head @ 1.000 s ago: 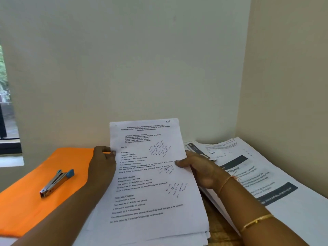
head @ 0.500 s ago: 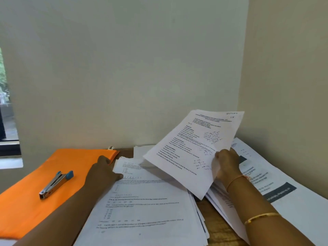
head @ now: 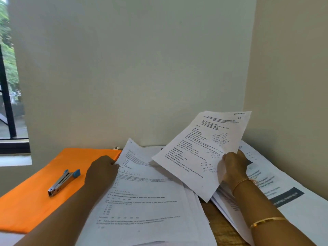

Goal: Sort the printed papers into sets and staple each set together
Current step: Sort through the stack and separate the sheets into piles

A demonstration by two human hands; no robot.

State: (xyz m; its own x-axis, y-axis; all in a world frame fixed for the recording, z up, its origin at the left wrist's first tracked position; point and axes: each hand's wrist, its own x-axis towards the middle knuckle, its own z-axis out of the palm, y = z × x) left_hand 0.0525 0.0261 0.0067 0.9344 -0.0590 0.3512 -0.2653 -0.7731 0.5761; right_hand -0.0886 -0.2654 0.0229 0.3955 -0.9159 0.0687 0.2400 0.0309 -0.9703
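Right grip (head: 234, 167): my forearm comes in from the near right; the fingers pinch one sheet (head: 200, 153) by its right edge, tilted above the table (head: 218, 226), its top toward the back right corner.
Left grip (head: 102, 172): back of my hand up, pinching the left edge of the top page (head: 134, 157) of the stack (head: 142, 210) mid-table.
Stapler (head: 63, 182): on the folder (head: 32, 197) at the left edge, apart from both hands.
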